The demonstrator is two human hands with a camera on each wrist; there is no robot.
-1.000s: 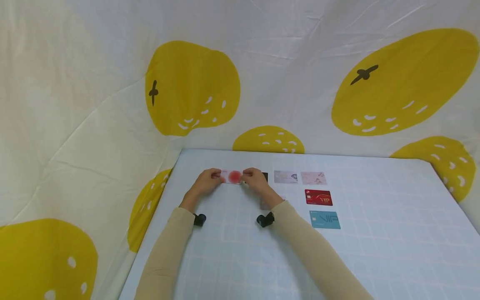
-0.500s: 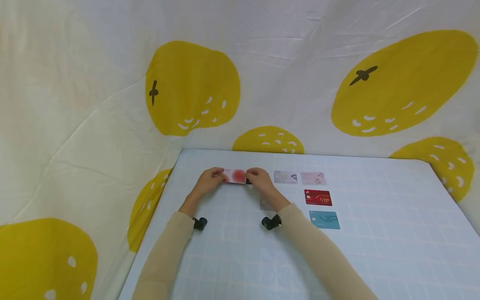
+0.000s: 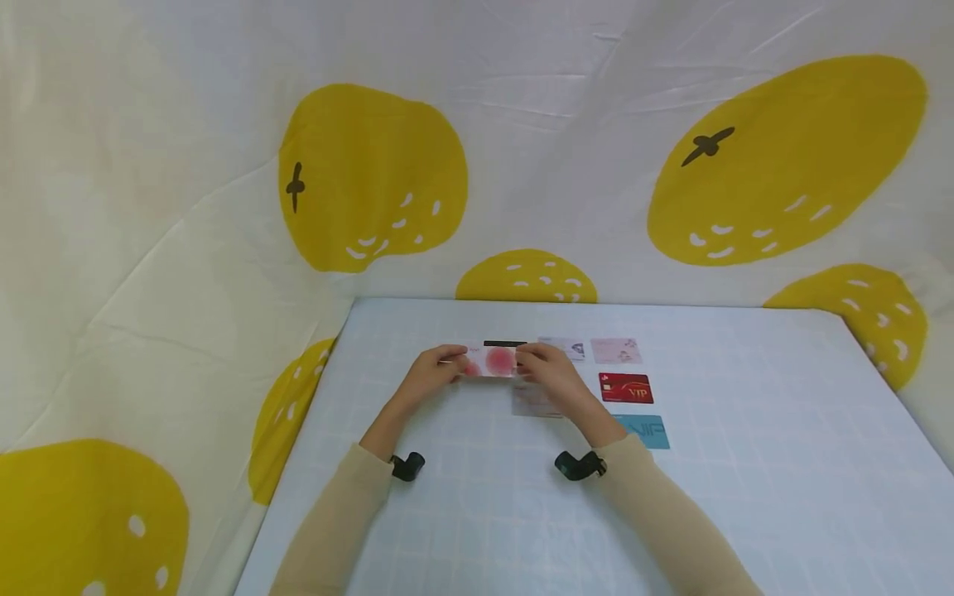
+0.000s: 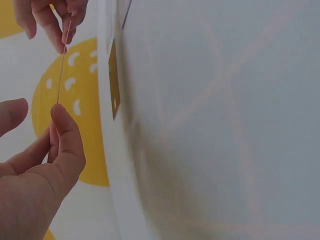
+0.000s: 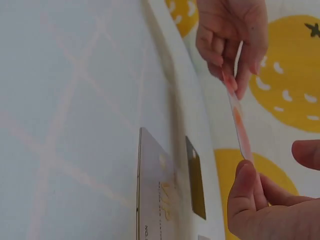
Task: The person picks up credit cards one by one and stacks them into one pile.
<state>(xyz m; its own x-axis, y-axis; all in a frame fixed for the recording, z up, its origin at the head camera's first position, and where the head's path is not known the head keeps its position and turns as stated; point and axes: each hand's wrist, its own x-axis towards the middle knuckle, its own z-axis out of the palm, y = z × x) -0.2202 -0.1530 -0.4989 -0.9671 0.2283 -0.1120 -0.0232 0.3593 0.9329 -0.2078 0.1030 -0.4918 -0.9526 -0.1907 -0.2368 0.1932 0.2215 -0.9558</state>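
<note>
Both hands hold one white-and-pink card with red circles (image 3: 498,362) by its two short ends. My left hand (image 3: 430,375) pinches the left end between thumb and fingers, and my right hand (image 3: 561,382) pinches the right end. From the left wrist view the card (image 4: 62,75) appears edge-on as a thin line, raised off the table. The right wrist view shows its printed side (image 5: 240,122) at a slant. Behind the held card lies a black card (image 3: 505,343), partly covered by it. A pale VIP card (image 3: 531,403) lies just below, partly hidden by my right hand.
To the right lie a grey-lilac card (image 3: 566,345), a pink floral card (image 3: 617,351), a red VIP card (image 3: 626,388) and a teal VIP card (image 3: 650,431). A white cloth with yellow fruit prints (image 3: 522,165) rises behind the table (image 3: 745,430).
The card has come up off the table and shifted right and towards me, carried by both hands. The black card's top edge now shows behind it.
</note>
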